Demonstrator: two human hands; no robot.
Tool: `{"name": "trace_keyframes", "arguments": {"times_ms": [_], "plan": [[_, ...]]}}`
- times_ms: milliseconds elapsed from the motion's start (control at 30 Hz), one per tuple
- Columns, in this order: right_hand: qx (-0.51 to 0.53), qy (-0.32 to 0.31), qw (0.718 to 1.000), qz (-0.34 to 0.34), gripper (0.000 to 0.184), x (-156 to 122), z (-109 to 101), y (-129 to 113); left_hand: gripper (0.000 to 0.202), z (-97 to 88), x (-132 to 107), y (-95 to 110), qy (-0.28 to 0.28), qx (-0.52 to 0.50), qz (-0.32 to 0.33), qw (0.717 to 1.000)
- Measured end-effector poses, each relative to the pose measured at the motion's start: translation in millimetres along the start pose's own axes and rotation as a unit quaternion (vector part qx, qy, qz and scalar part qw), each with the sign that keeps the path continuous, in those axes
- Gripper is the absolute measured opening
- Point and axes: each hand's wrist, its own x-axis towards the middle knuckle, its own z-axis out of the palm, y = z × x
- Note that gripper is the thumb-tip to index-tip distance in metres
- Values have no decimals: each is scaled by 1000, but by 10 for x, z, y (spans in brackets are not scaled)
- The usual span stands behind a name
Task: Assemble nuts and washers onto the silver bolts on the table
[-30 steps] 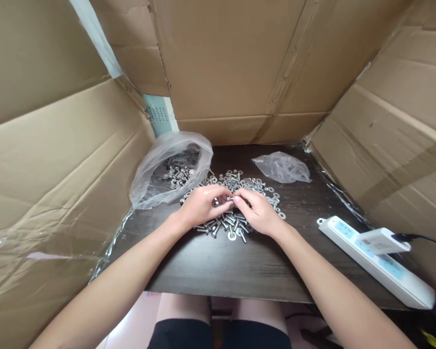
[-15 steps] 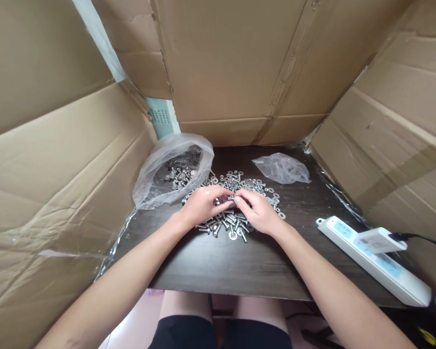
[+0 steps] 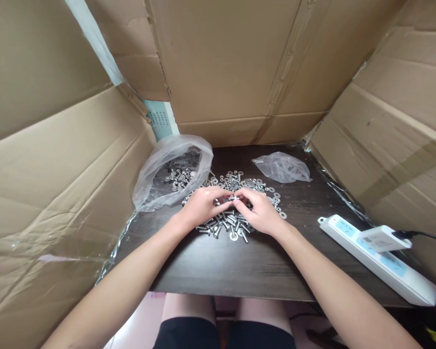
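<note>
Above the pile of loose hardware, my left hand (image 3: 202,204) and my right hand (image 3: 260,209) meet fingertip to fingertip. Between them is a small metal bolt (image 3: 234,198), pinched from both sides by thumbs and fingers. A washer or nut may be on it, but it is too small to tell. Silver bolts (image 3: 216,230) lie just below the hands, and flat washers (image 3: 233,236) are scattered among them. More washers and nuts (image 3: 252,184) spread out behind the fingers. Part of the pile is hidden by my hands.
An open clear plastic bag (image 3: 145,191) with bolts inside stands at the left. A smaller plastic bag (image 3: 281,167) lies at the back right. On the right, a white power strip (image 3: 414,278) holds a plugged-in white adapter (image 3: 383,239). Cardboard walls (image 3: 232,63) enclose the dark table (image 3: 218,274).
Both hands stay nearly in place around the bolt. The right thumb and fingers have shifted slightly, and more of the bolt shows between the fingertips. The camera view has moved a little.
</note>
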Motion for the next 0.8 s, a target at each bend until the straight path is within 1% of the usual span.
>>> {"name": "trace_keyframes", "arguments": {"times_ms": [133, 300, 467, 700, 800], "plan": [[1, 15, 1000, -6, 9, -3, 5, 11, 20, 7, 3, -14, 9, -2, 13, 1000], [-2, 30, 999, -32, 11, -4, 3, 24, 22, -17, 25, -25, 10, -29, 18, 999], [-8, 24, 999, -33, 14, -4, 2, 38, 22, -39, 28, -25, 12, -21, 19, 1000], [-11, 7, 1000, -21, 18, -3, 16, 53, 20, -24, 24, -24, 27, -14, 32, 999], [-8, -3, 1000, -29, 24, 2, 18, 60, 19, -17, 23, -27, 36, -6, 46, 998]]}}
